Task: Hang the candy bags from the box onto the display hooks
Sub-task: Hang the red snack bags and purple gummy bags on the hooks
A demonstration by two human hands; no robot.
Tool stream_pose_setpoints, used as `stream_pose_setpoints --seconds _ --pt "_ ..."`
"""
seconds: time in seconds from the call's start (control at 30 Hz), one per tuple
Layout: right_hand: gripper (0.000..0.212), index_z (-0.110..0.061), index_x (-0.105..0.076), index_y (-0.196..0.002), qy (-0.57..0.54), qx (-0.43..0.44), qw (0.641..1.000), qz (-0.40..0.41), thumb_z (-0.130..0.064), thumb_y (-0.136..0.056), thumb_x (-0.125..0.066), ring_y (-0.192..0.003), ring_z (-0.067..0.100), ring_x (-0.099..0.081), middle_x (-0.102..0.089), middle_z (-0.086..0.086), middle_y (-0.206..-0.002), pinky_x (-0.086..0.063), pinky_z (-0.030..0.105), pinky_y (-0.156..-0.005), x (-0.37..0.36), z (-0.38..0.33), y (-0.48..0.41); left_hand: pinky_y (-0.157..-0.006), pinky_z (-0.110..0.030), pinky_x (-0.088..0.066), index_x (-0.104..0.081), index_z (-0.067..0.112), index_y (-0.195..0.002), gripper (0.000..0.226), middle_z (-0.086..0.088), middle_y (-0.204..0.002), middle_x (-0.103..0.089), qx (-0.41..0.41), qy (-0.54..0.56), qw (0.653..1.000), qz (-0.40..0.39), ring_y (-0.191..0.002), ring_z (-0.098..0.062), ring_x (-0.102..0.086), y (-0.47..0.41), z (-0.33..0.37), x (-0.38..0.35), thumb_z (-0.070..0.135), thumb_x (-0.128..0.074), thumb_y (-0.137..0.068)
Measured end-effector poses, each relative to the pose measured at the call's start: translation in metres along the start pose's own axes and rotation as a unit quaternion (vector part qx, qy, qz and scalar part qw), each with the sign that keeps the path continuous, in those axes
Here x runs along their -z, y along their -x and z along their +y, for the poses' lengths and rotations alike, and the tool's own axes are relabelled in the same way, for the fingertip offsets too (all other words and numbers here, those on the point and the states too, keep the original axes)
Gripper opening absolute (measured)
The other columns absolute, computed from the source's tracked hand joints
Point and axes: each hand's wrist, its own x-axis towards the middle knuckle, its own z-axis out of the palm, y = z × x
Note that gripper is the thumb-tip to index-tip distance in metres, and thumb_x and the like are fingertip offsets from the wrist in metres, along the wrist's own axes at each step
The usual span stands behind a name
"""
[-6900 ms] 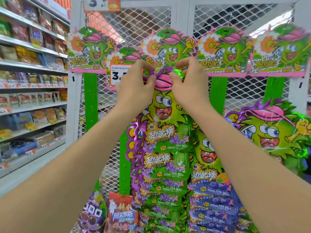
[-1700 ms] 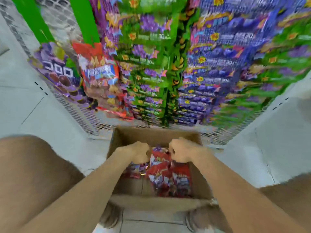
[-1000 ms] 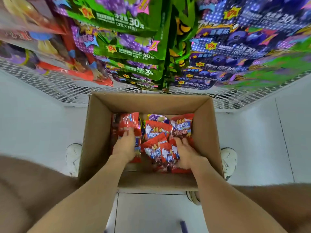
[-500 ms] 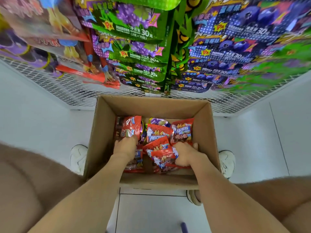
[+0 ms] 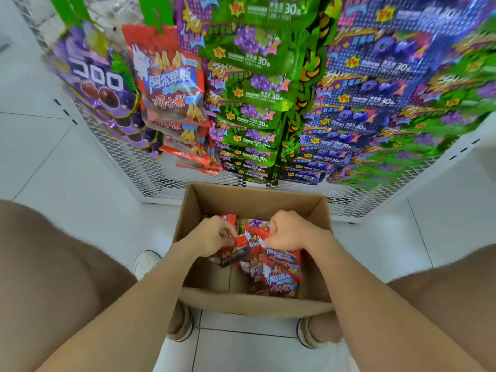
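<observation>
The left hand (image 5: 212, 236) and the right hand (image 5: 290, 232) were down in the cardboard box (image 5: 252, 201) on the floor (image 5: 268, 345). Each had a tight grip on the tops of the red candy bags (image 5: 273, 276) inside it. Many other bags (image 5: 169, 84) hung on the wire rack (image 5: 161, 173) just behind the box.

Hanging red bag (image 5: 169, 84) reads 阿尔卑斯; green bags (image 5: 255, 57) show 30.
</observation>
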Motion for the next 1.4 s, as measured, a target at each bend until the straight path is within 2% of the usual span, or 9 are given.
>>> stream_pose_setpoints --seconds 0.1,0.27,0.47,0.63,0.77,0.97,1.13,1.27,1.4 --pt "0.021 0.001 -0.062 -0.062 0.058 0.031 0.998 -0.012 -0.011 -0.079 -0.062 -0.067 0.04 -0.066 -0.052 0.018 -0.06 -0.057 0.054 -0.062 0.026 -0.019 0.007 -0.093 -0.029 -0.06 -0.078 0.02 -0.107 0.02 -0.001 -0.103 -0.08 -0.012 -0.003 1.0 -0.019 -0.098 -0.013 -0.075 0.008 0.009 0.008 0.006 -0.076 -0.093" --pt "0.022 -0.015 -0.068 -0.076 0.127 0.057 0.99 -0.018 0.003 -0.085 -0.059 -0.079 0.016 -0.058 -0.064 0.005 -0.087 -0.06 0.047 -0.079 0.049 -0.031 0.027 -0.085 -0.024 -0.058 -0.073 0.018 -0.121 0.036 0.002 -0.107 -0.075 -0.034 0.02 0.999 -0.03 -0.099 -0.014 -0.071 0.013 0.029 0.018 0.013 -0.081 -0.087" --pt "0.033 -0.002 -0.069 -0.125 0.247 0.03 0.965 -0.087 -0.006 -0.093 -0.061 -0.074 0.029 -0.056 -0.065 0.022 -0.12 -0.04 0.033 -0.055 0.042 -0.018 0.031 -0.079 -0.025 -0.05 -0.074 0.02 -0.101 0.008 -0.004 -0.109 -0.075 0.016 -0.081 0.996 -0.038 -0.1 -0.022 -0.069 0.003 0.005 -0.032 0.025 -0.073 -0.095" --pt "0.027 -0.005 -0.069 -0.121 0.189 0.015 0.981 -0.04 -0.018 -0.1 -0.057 -0.109 0.039 -0.063 -0.063 0.026 -0.115 -0.055 0.052 -0.091 0.044 0.013 0.01 -0.11 -0.048 -0.049 -0.053 0.019 -0.147 0.054 -0.011 -0.149 -0.051 0.036 -0.204 0.971 -0.119 -0.137 -0.035 -0.052 -0.041 -0.016 -0.092 0.005 -0.061 -0.096" --pt "0.011 -0.015 -0.068 -0.104 0.205 -0.014 0.977 -0.064 -0.018 -0.095 -0.063 -0.086 0.029 -0.067 -0.064 0.009 -0.1 -0.061 0.044 -0.077 0.022 0.038 -0.005 -0.124 -0.067 -0.017 -0.03 0.026 -0.162 0.077 -0.009 -0.167 -0.028 0.025 -0.343 0.927 -0.149 -0.155 -0.042 -0.022 -0.061 -0.016 -0.105 0.004 -0.061 -0.095" --pt "0.028 -0.005 -0.065 -0.122 0.219 -0.003 0.967 -0.13 -0.011 -0.095 -0.063 -0.077 0.026 -0.061 -0.062 0.014 -0.108 -0.045 0.031 -0.058 0.007 0.024 -0.004 -0.122 -0.074 -0.007 -0.062 0.028 -0.139 0.037 -0.007 -0.148 -0.049 0.06 -0.356 0.918 -0.161 -0.152 -0.04 -0.019 -0.06 -0.018 -0.109 0.026 -0.062 -0.103" --pt "0.028 -0.01 -0.057 -0.126 0.22 0.041 0.973 -0.059 -0.001 -0.099 -0.053 -0.071 0.024 -0.054 -0.057 0.015 -0.116 -0.05 0.04 -0.066 0.024 -0.001 0.005 -0.118 -0.066 -0.017 -0.066 0.037 -0.131 0.038 0.004 -0.138 -0.059 0.02 -0.288 0.952 -0.101 -0.143 -0.035 -0.027 -0.037 0.0 -0.068 0.015 -0.052 -0.102" --pt "0.052 -0.024 -0.036 -0.128 0.215 0.089 0.973 -0.002 0.008 -0.093 -0.058 -0.071 0.023 -0.052 -0.05 0.007 -0.098 -0.043 0.041 -0.057 0.048 -0.023 0.024 -0.117 -0.062 -0.022 -0.06 0.041 -0.138 0.037 0.003 -0.137 -0.062 0.011 -0.123 0.992 -0.007 -0.141 -0.033 -0.035 -0.014 0.031 -0.016 0.025 -0.044 -0.108" --pt "0.071 -0.039 -0.036 -0.134 0.093 0.2 0.973 0.072 0.002 -0.087 -0.072 -0.077 0.014 -0.06 -0.058 0.007 -0.097 -0.053 0.038 -0.063 0.078 -0.054 0.051 -0.106 -0.038 -0.049 -0.067 0.01 -0.133 0.03 -0.005 -0.124 -0.072 -0.035 0.163 0.986 -0.013 -0.119 -0.022 -0.064 0.018 0.07 0.051 0.017 -0.049 -0.11"
